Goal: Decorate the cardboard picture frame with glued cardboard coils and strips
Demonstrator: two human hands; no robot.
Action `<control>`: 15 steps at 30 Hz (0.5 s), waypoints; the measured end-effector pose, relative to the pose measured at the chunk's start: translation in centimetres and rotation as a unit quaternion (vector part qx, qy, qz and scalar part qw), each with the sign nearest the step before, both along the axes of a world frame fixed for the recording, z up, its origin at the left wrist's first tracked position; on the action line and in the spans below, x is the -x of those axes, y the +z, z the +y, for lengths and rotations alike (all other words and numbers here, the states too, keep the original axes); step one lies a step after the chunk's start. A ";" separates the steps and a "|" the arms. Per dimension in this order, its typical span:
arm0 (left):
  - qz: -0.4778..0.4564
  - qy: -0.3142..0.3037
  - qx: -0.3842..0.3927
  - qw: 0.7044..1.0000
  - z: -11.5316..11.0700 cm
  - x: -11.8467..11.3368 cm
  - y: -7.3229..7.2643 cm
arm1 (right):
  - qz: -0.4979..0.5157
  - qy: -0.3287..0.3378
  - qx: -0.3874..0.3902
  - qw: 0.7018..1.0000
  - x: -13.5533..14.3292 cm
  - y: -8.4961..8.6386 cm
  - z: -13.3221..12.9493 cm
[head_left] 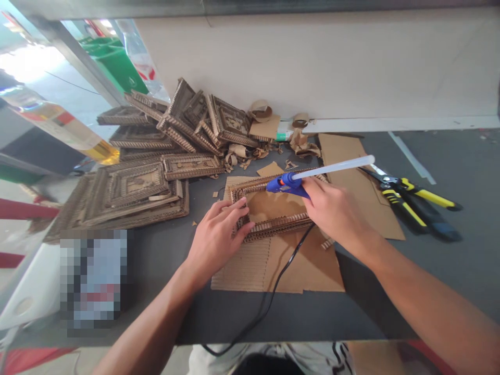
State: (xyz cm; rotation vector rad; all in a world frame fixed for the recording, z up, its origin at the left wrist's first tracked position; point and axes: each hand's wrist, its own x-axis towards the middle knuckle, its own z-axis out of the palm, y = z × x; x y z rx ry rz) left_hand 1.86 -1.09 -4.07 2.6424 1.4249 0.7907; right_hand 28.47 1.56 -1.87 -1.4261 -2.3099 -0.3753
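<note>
My right hand (332,208) is wrapped round a blue glue gun (287,185) with a long whitish glue stick (336,166) sticking out of its back. The gun's nozzle points left over a rectangular cardboard frame (279,225) built of corrugated strips. At the frame's left end my left hand (222,229) grips its edge, fingertips on top of the corner. The frame lies on a flat cardboard sheet (242,268), partly ribbed. A black cord (279,278) runs from below the gun towards the table's front edge.
Finished-looking cardboard frames (135,185) are piled at the left and back left. Paper scraps (300,143) lie behind the work. On the right are yellow-black pliers (406,195), another cardboard sheet (344,151) and spare glue sticks (412,156). A bottle (58,122) stands far left.
</note>
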 end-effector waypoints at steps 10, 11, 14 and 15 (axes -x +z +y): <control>0.009 0.001 -0.003 1.000 0.0 0.1 0.0 | -0.005 -0.031 -0.017 0.999 -0.9 -0.4 -0.1; 0.009 -0.001 -0.002 1.000 0.0 0.1 0.0 | -0.003 -0.032 -0.015 0.999 -1.0 -0.4 -0.1; 0.007 -0.002 0.002 1.000 0.0 0.1 0.2 | 0.012 -0.023 -0.016 1.000 -1.2 -0.5 -0.3; 0.006 -0.001 0.006 1.000 0.0 0.1 0.3 | 0.016 -0.022 -0.016 1.000 -1.3 -0.5 -0.4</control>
